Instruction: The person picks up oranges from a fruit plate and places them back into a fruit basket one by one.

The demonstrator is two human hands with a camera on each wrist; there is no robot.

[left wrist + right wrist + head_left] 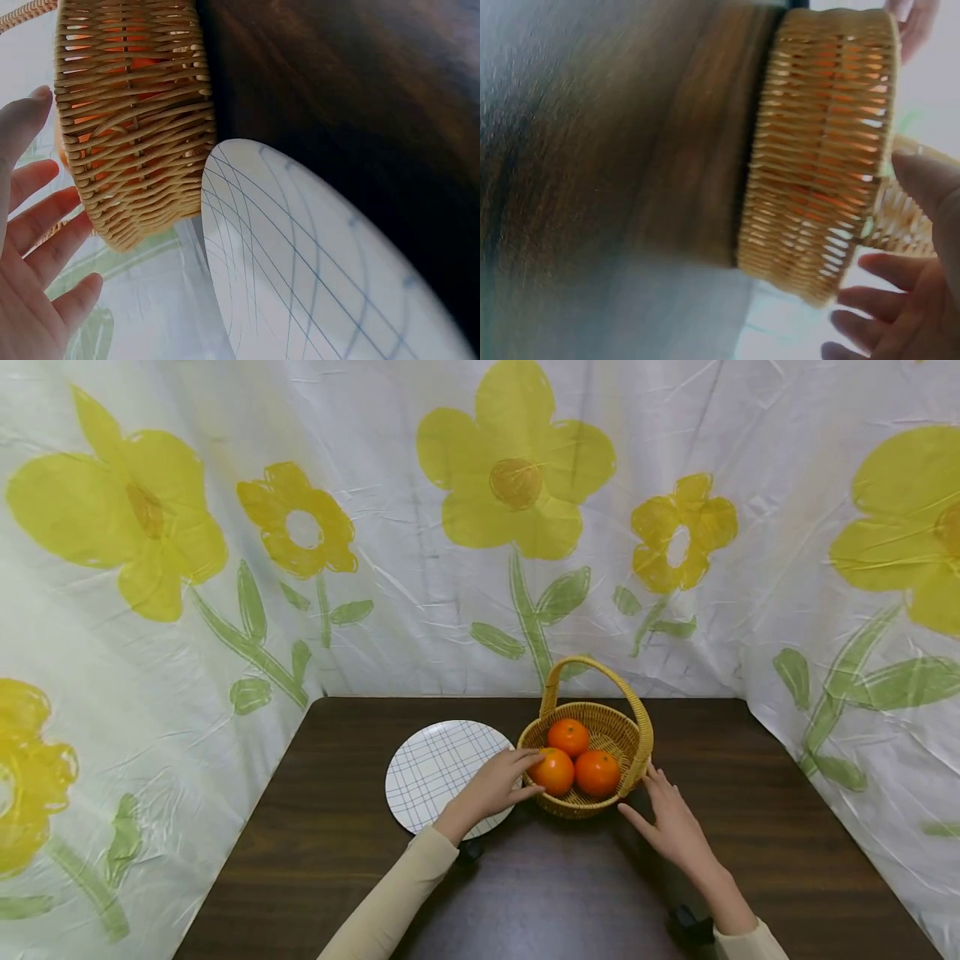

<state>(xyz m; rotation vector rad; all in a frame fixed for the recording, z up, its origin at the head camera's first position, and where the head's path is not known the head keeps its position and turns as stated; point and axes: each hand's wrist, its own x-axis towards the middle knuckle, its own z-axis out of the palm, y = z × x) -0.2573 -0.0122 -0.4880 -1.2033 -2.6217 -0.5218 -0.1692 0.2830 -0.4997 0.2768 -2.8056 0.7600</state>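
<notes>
A wicker basket (573, 807) with a tall arched handle (600, 665) stands on the table and holds three oranges (597, 773). My left hand (497, 785) reaches over its left rim, fingers fairly straight and spread, fingertips right at the front-left orange (553, 772). In the left wrist view, those fingers lie along the rim of the basket (139, 127). On the other side, my right hand (672, 823) is beside the basket near the foot of the handle, thumb apart from the fingers. The right wrist view shows relaxed fingers (874, 300) close to the wicker wall.
A round white plate (442, 768) with a blue grid pattern lies left of the basket, partly under my left forearm in the head view. The dark wooden table (570, 893) ends at a white curtain (405, 635) printed with yellow flowers.
</notes>
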